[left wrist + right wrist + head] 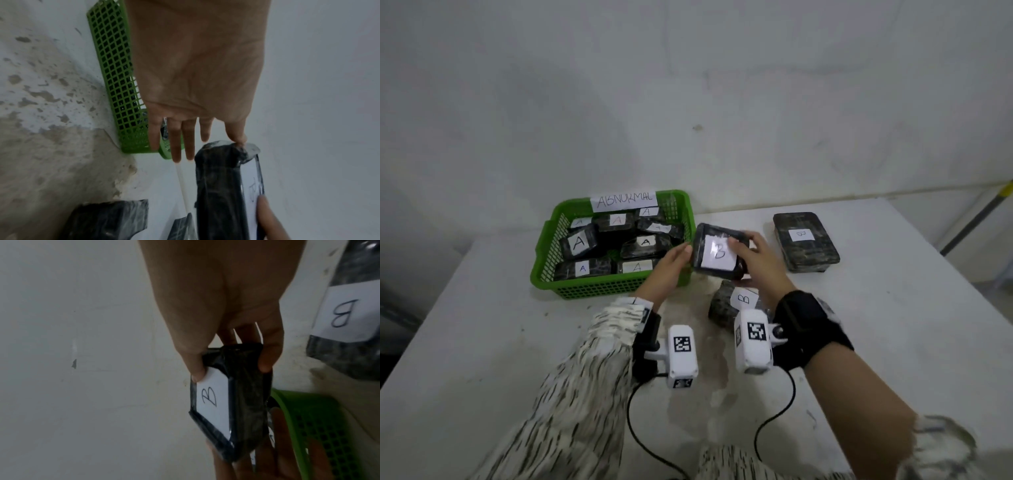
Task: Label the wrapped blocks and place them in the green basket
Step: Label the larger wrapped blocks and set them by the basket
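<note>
Counter (893, 342): spreading white and stained, carrying everything below.
Green basket (571, 287): sitting on the counter, holding several wrapped blocks marked "A"; wearing a paper sign (625, 201) on its far rim.
Far block (804, 241): lying flat on the counter well to the right of the green basket, showing a small "B" label.
Near block (720, 305): lying on the counter near the basket's front right corner, partly hidden behind the right wrist camera, showing a "B" label.
Held block (719, 251): hanging above the counter just beside the basket's right wall, tilting its top face toward the head camera.
Right hand (760, 260): gripping the held block, fingers (265, 363) clamped around its right end, thumb pressing a corner of the label.
Left hand (671, 265): reaching to the held block's left end beside the basket's right wall, fingers (188, 139) straight and slightly apart, one fingertip touching the block's corner.
Label (717, 253): sitting white on the held block's top face, reading "B".
</note>
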A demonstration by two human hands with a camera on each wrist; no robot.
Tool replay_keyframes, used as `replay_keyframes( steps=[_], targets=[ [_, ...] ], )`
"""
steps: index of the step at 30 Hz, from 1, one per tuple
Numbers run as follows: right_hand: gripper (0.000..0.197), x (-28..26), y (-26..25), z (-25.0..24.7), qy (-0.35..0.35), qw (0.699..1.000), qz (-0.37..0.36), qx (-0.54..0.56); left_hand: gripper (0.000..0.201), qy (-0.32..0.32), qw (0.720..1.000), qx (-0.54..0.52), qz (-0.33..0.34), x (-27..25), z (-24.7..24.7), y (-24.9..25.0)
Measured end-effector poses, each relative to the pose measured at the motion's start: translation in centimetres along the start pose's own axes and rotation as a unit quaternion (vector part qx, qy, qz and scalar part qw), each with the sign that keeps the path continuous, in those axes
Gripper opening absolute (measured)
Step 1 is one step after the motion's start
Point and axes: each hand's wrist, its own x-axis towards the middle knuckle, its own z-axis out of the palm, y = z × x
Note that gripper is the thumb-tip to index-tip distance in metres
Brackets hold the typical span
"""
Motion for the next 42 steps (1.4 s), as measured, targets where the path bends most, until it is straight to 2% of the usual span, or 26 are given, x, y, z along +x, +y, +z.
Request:
replay_keyframes(
  steps=[3, 9, 13, 17, 19, 21, 24, 27, 31, 34, 38, 42],
  targets=[
    [0.022, -1.7, 1.4, 0.8, -0.027, 1.000, 0.006, 0.005, 0.048, -0.007, 0.998, -0.055, -0.022, -1.7, -0.7, -0.9],
    [0.024, -3.3, 3.5, 2.4, -0.048, 0.998, 0.026, -0.019, 0.040, 0.026, 0.992, -0.121, -0.022, -4.0, -0.9, -2.1],
    [0.014, -3.6, 3.7, 3.2, -0.017, 1.000, -0.008, -0.010, 0.037, 0.031, 0.991, -0.131, -0.021, -4.9, -1.2, -2.6],
    [0.019, -3.8, 3.8, 3.7, -0.010, 1.000, -0.028, 0.001, 0.045, 0.036, 0.991, -0.131, -0.021, -5.1, -1.1, -3.0],
    [0.026, -3.9, 3.7, 3.8, -0.048, 0.999, -0.003, 0.011, 0.047, 0.059, 0.989, -0.137, -0.016, -4.9, -1.3, -3.3],
    [0.044, -3.9, 3.6, 3.9, -0.095, 0.995, 0.016, 0.006, 0.048, 0.074, 0.987, -0.144, -0.020, -4.7, -1.6, -3.4],
    [0.063, -3.7, 3.7, 4.0, -0.104, 0.995, 0.011, 0.007, 0.048, 0.072, 0.985, -0.154, -0.031, -4.3, -2.0, -3.1],
    [0.060, -3.5, 3.6, 4.1, -0.081, 0.996, -0.006, 0.021, 0.051, 0.053, 0.986, -0.158, -0.028, -4.1, -1.9, -2.5],
    [0.058, -2.6, 2.8, 4.2, -0.087, 0.996, -0.003, 0.030, 0.054, 0.053, 0.988, -0.142, -0.007, -3.6, -2.0, -1.9],
    [0.042, -1.2, 1.0, 4.5, -0.103, 0.995, 0.007, 0.014, 0.052, 0.058, 0.989, -0.138, 0.002, -2.7, -2.6, -0.4],
    [0.018, 1.2, -3.1, 5.1, -0.073, 0.997, -0.033, 0.008, 0.043, 0.041, 0.991, -0.123, 0.012, -0.9, -3.8, 3.7],
    [0.018, 3.1, -7.3, 5.6, -0.071, 0.994, -0.081, 0.003, 0.045, 0.056, 0.993, -0.097, 0.043, 0.8, -4.8, 8.5]
  ],
)
